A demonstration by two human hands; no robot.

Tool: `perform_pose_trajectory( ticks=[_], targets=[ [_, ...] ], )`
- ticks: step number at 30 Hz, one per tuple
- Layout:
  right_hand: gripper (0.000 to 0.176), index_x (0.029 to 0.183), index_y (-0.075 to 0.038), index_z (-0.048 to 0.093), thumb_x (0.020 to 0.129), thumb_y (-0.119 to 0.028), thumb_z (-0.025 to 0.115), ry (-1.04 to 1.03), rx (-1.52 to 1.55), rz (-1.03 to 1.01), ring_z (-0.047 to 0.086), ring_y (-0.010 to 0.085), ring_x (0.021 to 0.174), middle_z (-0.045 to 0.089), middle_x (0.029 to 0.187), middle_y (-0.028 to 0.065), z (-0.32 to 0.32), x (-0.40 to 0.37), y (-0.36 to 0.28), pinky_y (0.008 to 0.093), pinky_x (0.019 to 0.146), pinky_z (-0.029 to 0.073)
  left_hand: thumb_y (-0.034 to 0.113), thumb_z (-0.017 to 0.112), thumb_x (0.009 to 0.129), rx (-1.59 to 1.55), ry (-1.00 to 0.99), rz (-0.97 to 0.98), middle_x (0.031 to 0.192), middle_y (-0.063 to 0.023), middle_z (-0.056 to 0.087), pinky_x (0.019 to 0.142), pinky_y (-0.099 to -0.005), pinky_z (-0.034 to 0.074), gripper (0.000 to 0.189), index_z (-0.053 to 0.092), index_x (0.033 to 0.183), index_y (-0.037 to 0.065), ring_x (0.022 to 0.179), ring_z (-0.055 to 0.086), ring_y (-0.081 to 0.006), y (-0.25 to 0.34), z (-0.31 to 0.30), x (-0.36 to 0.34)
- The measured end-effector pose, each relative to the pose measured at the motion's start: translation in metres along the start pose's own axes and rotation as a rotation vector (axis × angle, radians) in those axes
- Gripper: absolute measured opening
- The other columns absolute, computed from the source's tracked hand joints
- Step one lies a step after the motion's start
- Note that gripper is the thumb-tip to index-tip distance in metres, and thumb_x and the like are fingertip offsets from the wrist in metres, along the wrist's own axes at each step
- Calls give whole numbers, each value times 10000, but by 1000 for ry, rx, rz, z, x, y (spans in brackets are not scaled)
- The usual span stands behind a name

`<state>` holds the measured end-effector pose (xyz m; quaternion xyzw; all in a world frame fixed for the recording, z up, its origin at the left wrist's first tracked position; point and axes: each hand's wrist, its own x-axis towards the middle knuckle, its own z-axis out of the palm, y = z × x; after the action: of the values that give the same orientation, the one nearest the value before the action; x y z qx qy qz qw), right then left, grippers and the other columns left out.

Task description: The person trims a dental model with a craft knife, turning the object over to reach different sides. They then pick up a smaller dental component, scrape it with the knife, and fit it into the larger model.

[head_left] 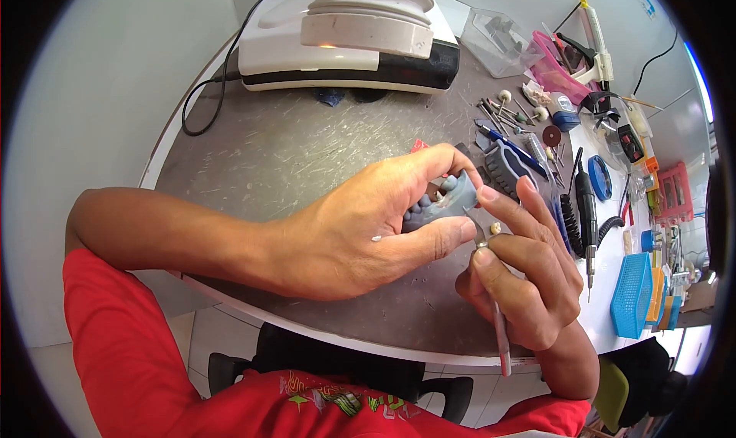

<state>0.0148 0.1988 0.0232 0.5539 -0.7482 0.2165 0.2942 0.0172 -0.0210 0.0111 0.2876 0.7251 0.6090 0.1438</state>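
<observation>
A grey-blue dental model (460,199) with teeth is held in my left hand (349,227), fingers wrapped behind it and thumb along its near side. My right hand (529,277) is closed around a slim dental knife (502,334), its handle slanting down towards me. The blade end points up at the model, right by my left thumb tip. The right index fingertip meets the model's right edge. A small cream tooth-shaped piece (496,228) shows beside my right fingers, just right of the blade. A white speck sits on the left hand near the thumb's base.
A white dust-extraction unit (345,58) with a ribbed hose stands at the back. Right of my hands lie another grey model (506,169), a blue pen (512,146), several burs and polishing wheels, and a rotary handpiece (586,208). A blue basket (632,296) stands far right.
</observation>
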Motion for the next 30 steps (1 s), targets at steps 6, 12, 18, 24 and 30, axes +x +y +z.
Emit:
perform_pose_trajectory(
  ticks=[6, 12, 18, 24, 30],
  targets=[
    [223, 825, -3, 581, 699, -25, 764, 10, 27, 22, 705, 391, 985, 608, 759, 100, 0, 0, 0, 580, 957, 522, 205, 596, 984, 42, -9, 26, 1110, -39, 502, 897, -271, 395, 379, 439, 1271, 14, 998, 474, -94, -1, -2, 0],
    [231, 929, -31, 579, 758, -5, 731, 8, 50, 75, 700, 403, 999, 621, 785, 97, -2, -1, -2, 580, 971, 508, 223, 598, 988, -127, -29, -80, 1103, -40, 501, 901, -271, 390, 411, 416, 1292, 15, 1001, 472, -98, 3, 0, -1],
    [213, 1001, -55, 567, 831, 10, 678, -41, 48, 96, 698, 411, 999, 627, 799, 92, -4, 0, -2, 579, 983, 496, 233, 596, 993, -115, 8, -12, 1094, -41, 499, 922, -272, 373, 427, 404, 1301, 9, 1024, 459, -104, -4, 3, -1],
    [261, 872, -2, 592, 696, -30, 782, 3, 40, 33, 696, 405, 1013, 613, 767, 103, 0, -1, -1, 575, 938, 535, 223, 598, 987, -86, 13, -18, 1145, -60, 483, 963, -284, 365, 394, 427, 1276, 16, 1075, 457, -118, -3, 2, -1],
    [234, 825, 7, 582, 692, -27, 771, 15, 46, -7, 704, 399, 979, 603, 755, 107, 1, 1, 3, 570, 915, 552, 190, 603, 973, -28, 12, 10, 1164, -69, 478, 988, -297, 357, 343, 458, 1235, 23, 1110, 457, -134, -3, 1, 0]
  ],
)
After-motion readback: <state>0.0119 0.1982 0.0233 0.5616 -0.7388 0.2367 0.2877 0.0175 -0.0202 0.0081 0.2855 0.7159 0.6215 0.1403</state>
